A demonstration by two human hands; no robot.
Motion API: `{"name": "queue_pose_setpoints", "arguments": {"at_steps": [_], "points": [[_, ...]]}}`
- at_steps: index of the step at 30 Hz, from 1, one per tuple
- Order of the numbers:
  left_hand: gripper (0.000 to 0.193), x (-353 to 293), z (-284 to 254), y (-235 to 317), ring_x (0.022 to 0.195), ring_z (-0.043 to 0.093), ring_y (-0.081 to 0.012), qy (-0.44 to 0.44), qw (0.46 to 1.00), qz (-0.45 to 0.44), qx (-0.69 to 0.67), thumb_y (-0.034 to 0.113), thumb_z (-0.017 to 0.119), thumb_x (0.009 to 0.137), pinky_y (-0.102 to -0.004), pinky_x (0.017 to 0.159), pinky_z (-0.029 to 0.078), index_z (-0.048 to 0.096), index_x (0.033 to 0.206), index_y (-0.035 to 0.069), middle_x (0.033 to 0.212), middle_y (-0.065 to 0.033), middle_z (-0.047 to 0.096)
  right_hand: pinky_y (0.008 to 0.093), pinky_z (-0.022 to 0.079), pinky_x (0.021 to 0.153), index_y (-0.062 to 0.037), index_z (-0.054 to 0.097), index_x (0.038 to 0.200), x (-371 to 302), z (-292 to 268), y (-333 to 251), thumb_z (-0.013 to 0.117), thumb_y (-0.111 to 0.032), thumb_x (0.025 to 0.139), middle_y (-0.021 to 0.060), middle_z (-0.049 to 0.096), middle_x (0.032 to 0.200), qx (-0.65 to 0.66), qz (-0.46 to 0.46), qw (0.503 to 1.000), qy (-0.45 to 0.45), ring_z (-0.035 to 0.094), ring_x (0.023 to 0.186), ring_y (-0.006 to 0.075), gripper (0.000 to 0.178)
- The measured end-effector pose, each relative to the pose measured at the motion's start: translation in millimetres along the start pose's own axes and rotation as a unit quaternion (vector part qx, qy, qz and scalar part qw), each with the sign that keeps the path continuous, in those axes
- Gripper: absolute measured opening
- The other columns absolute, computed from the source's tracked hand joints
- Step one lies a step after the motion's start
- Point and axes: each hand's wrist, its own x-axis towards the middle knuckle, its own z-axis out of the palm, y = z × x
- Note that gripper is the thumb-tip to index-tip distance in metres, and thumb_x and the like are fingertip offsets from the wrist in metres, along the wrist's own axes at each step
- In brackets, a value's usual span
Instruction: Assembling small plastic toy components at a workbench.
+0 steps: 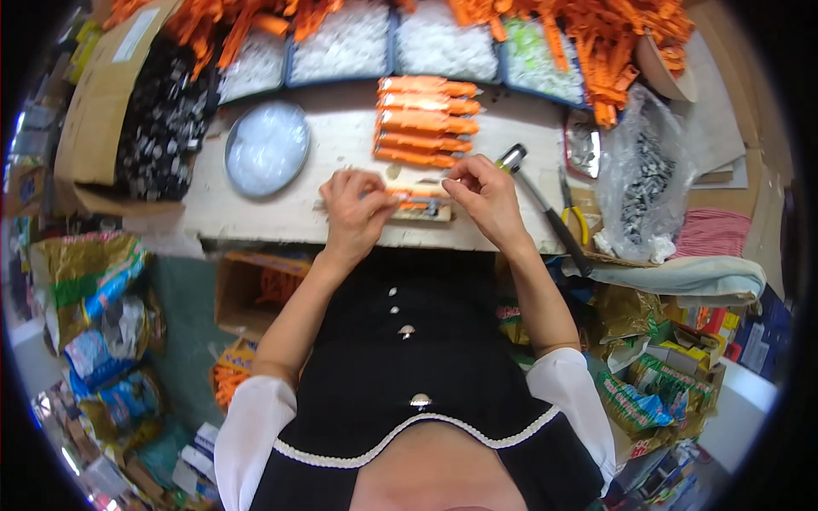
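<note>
At the near edge of the bench, a small block-like fixture bears an orange plastic part with a thin metallic strip along it. My left hand is closed at the left end of this part, thumb and fingers pinched on it. Over the right end hovers my right hand, its thumb and forefinger pressed together; anything between them is too small to make out. Just beyond the fixture lies a row of similar orange plastic parts, side by side.
A hammer and yellow-handled pliers lie right of my right hand. On the left stand a round bowl of clear pieces and a cardboard box of black pieces. Trays of small white pieces line the back, beneath heaped orange parts.
</note>
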Motion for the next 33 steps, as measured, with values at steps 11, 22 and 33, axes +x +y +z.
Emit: {"name": "queue_pose_setpoints", "arguments": {"at_steps": [11,22,33], "points": [[0.011,0,-3,5,0.088,0.048,-0.0198,0.009,0.999,-0.001,-0.033,0.01,0.07,0.066,-0.0355,0.079,0.028,0.062,0.073,0.013,0.084,0.0001,0.054,0.0437,0.044,0.073,-0.0045,0.061,0.088,156,-124,37,0.056,-0.022,0.079,0.0175,0.057,0.094,-0.411,-0.07,0.869,0.268,0.055,0.084,0.0336,0.02],[0.011,-1,-7,5,0.088,0.046,-0.0195,0.0,1.0,0.01,-0.023,0.01,0.07,0.067,-0.0333,0.078,0.027,0.063,0.075,0.012,0.085,-0.0008,0.054,0.0336,0.044,0.054,-0.0022,0.063,0.087,166,-159,18,0.066,-0.032,0.076,0.0074,0.063,0.082,0.025,0.179,0.979,0.094,0.059,0.071,0.0189,0.032],[0.04,31,-29,28,0.092,0.051,-0.0206,0.023,0.994,0.017,-0.108,0.02,0.071,0.069,-0.0327,0.081,0.031,0.059,0.105,0.007,0.099,-0.0053,0.058,0.0281,0.046,0.082,-0.0008,0.052,0.107,29,-10,-30,0.067,-0.002,0.073,0.0061,0.058,0.1,0.434,0.091,0.892,-0.089,0.057,0.092,0.0149,0.037]]}}
